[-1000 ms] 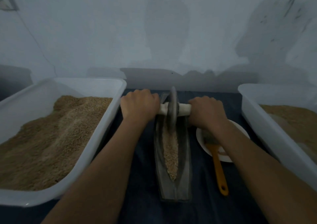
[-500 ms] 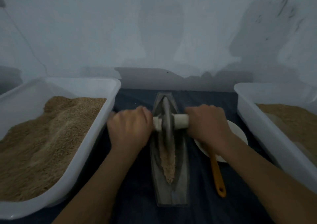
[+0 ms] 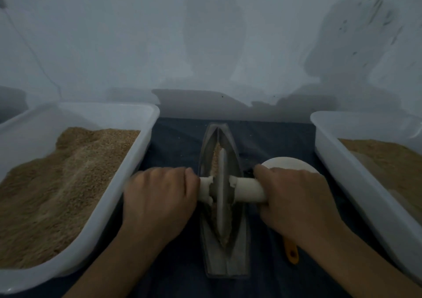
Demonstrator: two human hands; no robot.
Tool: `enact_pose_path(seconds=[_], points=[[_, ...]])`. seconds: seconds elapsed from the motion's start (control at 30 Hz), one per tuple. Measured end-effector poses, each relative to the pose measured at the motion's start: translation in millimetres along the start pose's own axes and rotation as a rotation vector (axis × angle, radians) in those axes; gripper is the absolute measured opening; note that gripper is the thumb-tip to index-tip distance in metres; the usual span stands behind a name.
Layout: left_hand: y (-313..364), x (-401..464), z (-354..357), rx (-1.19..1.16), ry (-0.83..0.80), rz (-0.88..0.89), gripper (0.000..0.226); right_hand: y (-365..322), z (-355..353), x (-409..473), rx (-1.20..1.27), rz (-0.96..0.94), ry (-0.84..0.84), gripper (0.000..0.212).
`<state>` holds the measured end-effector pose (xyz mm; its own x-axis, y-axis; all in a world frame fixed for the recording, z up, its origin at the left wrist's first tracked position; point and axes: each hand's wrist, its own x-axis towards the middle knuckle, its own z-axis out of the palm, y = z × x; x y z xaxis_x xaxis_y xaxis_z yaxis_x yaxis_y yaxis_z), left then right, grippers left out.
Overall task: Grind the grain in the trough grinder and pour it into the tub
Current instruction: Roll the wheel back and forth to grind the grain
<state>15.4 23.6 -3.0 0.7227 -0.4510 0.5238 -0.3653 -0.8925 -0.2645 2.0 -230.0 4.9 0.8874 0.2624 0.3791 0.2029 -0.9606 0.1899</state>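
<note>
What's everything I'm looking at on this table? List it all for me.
Tub: one, white, left, heaped with tan grain.
Second tub: one, white, right, tan grain inside.
Trough grinder: one, grey, centre, grain in its groove.
Grinding wheel: one, grey disc on a white handle, standing in the trough.
Plate: one, white, right of the trough.
Orange handle: one, near the right wrist.
Cloth: one, dark blue, underneath.
Left hand, right hand: each grips a handle end.

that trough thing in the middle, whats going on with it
A person is grinding grain in the trough grinder. The left hand and right hand each grip one end of the white handle through the grinding wheel. White tubs of grain stand on either side. Nothing is being poured.
</note>
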Motion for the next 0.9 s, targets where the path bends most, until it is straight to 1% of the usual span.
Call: enact_pose_path(seconds=[0.1, 0.17, 0.2, 0.23, 0.27, 0.33, 0.4, 0.47, 0.53, 0.6, 0.63, 0.67, 0.73, 0.8, 0.83, 0.87, 0.9], points=[[2, 33, 15, 0.050, -0.098, -0.112, 0.021, -1, 5, 41, 0.001, 0.060, -0.117, 0.025], [-5, 67, 37, 0.055, -0.138, -0.201, 0.016, 3, 11, 84, 0.030, 0.114, -0.196, 0.027], [-11, 84, 44, 0.086, -0.147, -0.241, 0.022, 5, 12, 101, 0.034, 0.132, -0.227, 0.030], [-15, 97, 48, 0.091, -0.139, -0.272, 0.030, 7, 14, 115, 0.032, 0.147, -0.237, 0.032], [-18, 105, 52, 0.085, -0.147, -0.314, 0.034, 8, 15, 122, 0.032, 0.157, -0.231, 0.034], [-16, 102, 51, 0.066, -0.154, -0.311, 0.023, 4, 14, 118, 0.034, 0.157, -0.190, 0.031], [-10, 75, 36, 0.049, -0.174, -0.230, 0.007, -2, 12, 91, 0.019, 0.115, -0.110, 0.026], [-3, 39, 14, 0.016, -0.160, -0.152, 0.017, -5, 8, 54, 0.005, 0.051, -0.027, 0.035], [0, 8, -2, -0.043, -0.111, -0.082, 0.015, -3, 2, 22, 0.011, -0.018, 0.057, 0.039], [-1, -12, -11, -0.084, -0.124, -0.098, 0.016, 0, -1, 6, 0.023, -0.070, 0.135, 0.041], [-1, -14, -13, -0.094, -0.138, -0.113, 0.017, 1, 0, 7, 0.009, -0.082, 0.141, 0.042], [-1, -10, -12, -0.092, -0.149, -0.108, 0.017, 0, 0, 15, -0.010, -0.089, 0.127, 0.043], [1, 8, -3, -0.061, -0.174, -0.102, 0.015, 0, 7, 42, -0.036, -0.068, 0.046, 0.039], [1, 41, 12, 0.029, -0.167, -0.140, 0.011, 6, 17, 78, 0.014, 0.043, -0.122, 0.027], [-1, 59, 20, 0.058, -0.153, -0.166, 0.007, 10, 22, 93, 0.047, 0.082, -0.184, 0.026], [-5, 77, 25, 0.085, -0.153, -0.192, 0.009, 14, 26, 105, 0.074, 0.113, -0.212, 0.028], [-11, 92, 30, 0.111, -0.148, -0.208, 0.021, 16, 31, 111, 0.090, 0.137, -0.213, 0.031]])
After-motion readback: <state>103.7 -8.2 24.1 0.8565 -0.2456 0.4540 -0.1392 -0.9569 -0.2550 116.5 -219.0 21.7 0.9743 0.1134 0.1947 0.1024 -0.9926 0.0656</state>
